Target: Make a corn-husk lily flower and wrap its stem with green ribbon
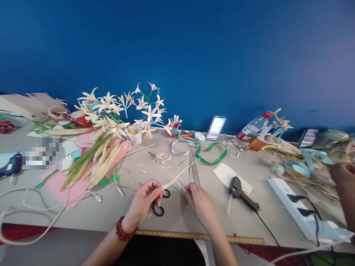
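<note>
Pale strip (177, 178) over table (172, 225), above scissors (158, 209). Left hand (146, 197) pinches one end between thumb and fingers. Right hand (199, 201) close by, fingertips together on thin piece crossing strip.

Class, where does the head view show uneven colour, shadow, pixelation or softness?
Head view: plain blue wall turns purplish at right; faint shadow beside the person's bare right hand; coarse squares mask the bright upright screen; another person's bare hand, right edge, looks soft.
</note>
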The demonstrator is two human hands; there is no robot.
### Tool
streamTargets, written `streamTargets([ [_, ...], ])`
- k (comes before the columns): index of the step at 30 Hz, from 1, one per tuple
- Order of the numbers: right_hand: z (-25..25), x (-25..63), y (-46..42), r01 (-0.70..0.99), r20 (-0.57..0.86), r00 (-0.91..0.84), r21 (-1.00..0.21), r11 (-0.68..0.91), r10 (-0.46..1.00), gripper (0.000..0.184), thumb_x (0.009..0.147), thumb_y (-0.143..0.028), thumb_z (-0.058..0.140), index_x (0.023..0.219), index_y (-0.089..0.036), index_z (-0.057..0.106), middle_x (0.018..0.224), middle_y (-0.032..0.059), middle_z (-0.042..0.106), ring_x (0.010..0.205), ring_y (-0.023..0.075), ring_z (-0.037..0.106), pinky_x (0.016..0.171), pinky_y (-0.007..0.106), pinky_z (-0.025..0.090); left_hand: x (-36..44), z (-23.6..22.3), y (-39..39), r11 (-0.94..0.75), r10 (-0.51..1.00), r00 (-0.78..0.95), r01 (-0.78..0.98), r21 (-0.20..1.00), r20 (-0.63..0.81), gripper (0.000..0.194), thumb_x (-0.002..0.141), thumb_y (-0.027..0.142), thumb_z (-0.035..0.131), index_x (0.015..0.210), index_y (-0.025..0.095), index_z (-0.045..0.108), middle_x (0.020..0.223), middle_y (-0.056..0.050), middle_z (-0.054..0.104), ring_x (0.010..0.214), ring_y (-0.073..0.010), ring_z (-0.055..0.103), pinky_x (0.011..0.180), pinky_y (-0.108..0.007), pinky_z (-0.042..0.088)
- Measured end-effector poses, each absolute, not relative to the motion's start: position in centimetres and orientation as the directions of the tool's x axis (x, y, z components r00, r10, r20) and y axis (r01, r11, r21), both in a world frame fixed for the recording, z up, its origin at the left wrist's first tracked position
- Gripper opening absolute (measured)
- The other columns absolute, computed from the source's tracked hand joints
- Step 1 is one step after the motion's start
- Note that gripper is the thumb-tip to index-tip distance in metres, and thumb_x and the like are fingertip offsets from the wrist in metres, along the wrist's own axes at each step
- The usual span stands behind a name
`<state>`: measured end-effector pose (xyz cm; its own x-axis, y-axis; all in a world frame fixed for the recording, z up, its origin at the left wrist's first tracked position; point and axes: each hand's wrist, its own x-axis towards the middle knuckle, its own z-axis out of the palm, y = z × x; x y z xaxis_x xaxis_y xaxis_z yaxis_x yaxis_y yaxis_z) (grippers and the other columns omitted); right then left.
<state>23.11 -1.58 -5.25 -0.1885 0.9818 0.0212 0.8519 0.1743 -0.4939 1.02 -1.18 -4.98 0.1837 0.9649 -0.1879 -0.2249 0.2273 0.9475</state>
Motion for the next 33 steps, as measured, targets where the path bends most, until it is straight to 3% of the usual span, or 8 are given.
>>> streamTargets([
  [3, -3.9, 22.0, -2.0, 0.701, 0.007, -0.239, -0.690, 0.178, 0.971, 0.015, 0.099, -0.027, 0.038, 0.095, -0.020, 0.050, 0.076, 0.0011, 0.059, 0.068, 0.0171, 0.058, 0.065, 0.027, 0.043, 1.3, -4.9, -1.2, 0.224, 0.959, 0.224, -0.218, 0.950, -0.175, 0.019, 0.087, 0.034, 0.063, 0.082, 0.016, 0.057, 0.067, 0.002, 0.060, 0.051, -0.0082, 0.056, 0.054, -0.021, 0.042],
  [6, -2.9, 20.2, -2.3, 0.540, 0.016, -0.308, -0.820, 0.189, 0.951, 0.020, 0.100, -0.033, 0.038, 0.093, -0.020, 0.052, 0.077, 0.0010, 0.060, 0.071, 0.0155, 0.058, 0.067, 0.025, 0.043, 1.7, -4.5, -1.2, 0.222, 0.951, 0.264, -0.215, 0.951, -0.162, 0.020, 0.085, 0.035, 0.064, 0.083, 0.016, 0.057, 0.066, 0.002, 0.060, 0.052, -0.0090, 0.056, 0.054, -0.022, 0.043],
  [10, -2.8, 18.4, -2.2, 0.497, -0.019, -0.323, -0.854, 0.153, 0.946, 0.032, 0.100, -0.039, 0.037, 0.081, -0.019, 0.055, 0.075, 0.0017, 0.060, 0.070, 0.0154, 0.056, 0.067, 0.025, 0.041, 1.9, -3.9, -1.3, 0.246, 0.934, 0.316, -0.221, 0.944, -0.169, 0.025, 0.082, 0.039, 0.066, 0.081, 0.016, 0.056, 0.061, 0.003, 0.058, 0.048, -0.0087, 0.053, 0.050, -0.021, 0.042],
  [14, -3.1, 17.9, -2.0, 0.382, -0.017, -0.370, -0.914, 0.135, 0.929, 0.047, 0.102, -0.043, 0.032, 0.066, -0.018, 0.051, 0.065, -0.0005, 0.051, 0.063, 0.0132, 0.050, 0.064, 0.025, 0.038, 1.7, -3.5, -1.4, 0.209, 0.940, 0.308, -0.176, 0.962, -0.147, 0.023, 0.082, 0.037, 0.067, 0.082, 0.016, 0.058, 0.068, 0.001, 0.059, 0.053, -0.0087, 0.053, 0.051, -0.020, 0.041],
  [19, -2.8, 17.8, -2.2, 0.155, -0.138, -0.458, -0.985, -0.074, 0.878, 0.053, 0.097, -0.058, 0.035, 0.065, -0.018, 0.052, 0.056, -0.0029, 0.043, 0.053, 0.0107, 0.039, 0.051, 0.022, 0.030, 1.0, -3.3, -1.2, 0.172, 0.923, 0.371, -0.149, 0.974, -0.106, 0.022, 0.084, 0.036, 0.065, 0.082, 0.015, 0.061, 0.068, -0.002, 0.061, 0.059, -0.0120, 0.056, 0.056, -0.022, 0.044],
  [26, -2.9, 17.1, -2.9, -0.217, -0.299, -0.545, -0.852, -0.476, 0.783, 0.055, 0.086, -0.065, 0.050, 0.059, -0.018, 0.050, 0.042, -0.0089, 0.030, 0.036, 0.0047, 0.017, 0.036, 0.020, 0.010, 0.6, -3.0, -1.6, 0.205, 0.917, 0.385, -0.242, 0.949, -0.100, 0.019, 0.083, 0.033, 0.068, 0.081, 0.015, 0.063, 0.072, -0.002, 0.059, 0.062, -0.0114, 0.053, 0.058, -0.023, 0.043],
  [33, -2.1, 16.9, -3.6, -0.410, -0.324, -0.593, -0.667, -0.623, 0.737, 0.048, 0.084, -0.059, 0.058, 0.061, -0.017, 0.050, 0.039, -0.0112, 0.030, 0.033, 0.0019, 0.010, 0.032, 0.016, 0.006, 0.4, -3.4, -2.1, 0.278, 0.922, 0.360, -0.354, 0.893, -0.144, 0.018, 0.082, 0.031, 0.069, 0.078, 0.016, 0.061, 0.070, -0.001, 0.056, 0.058, -0.0098, 0.049, 0.055, -0.021, 0.039],
])
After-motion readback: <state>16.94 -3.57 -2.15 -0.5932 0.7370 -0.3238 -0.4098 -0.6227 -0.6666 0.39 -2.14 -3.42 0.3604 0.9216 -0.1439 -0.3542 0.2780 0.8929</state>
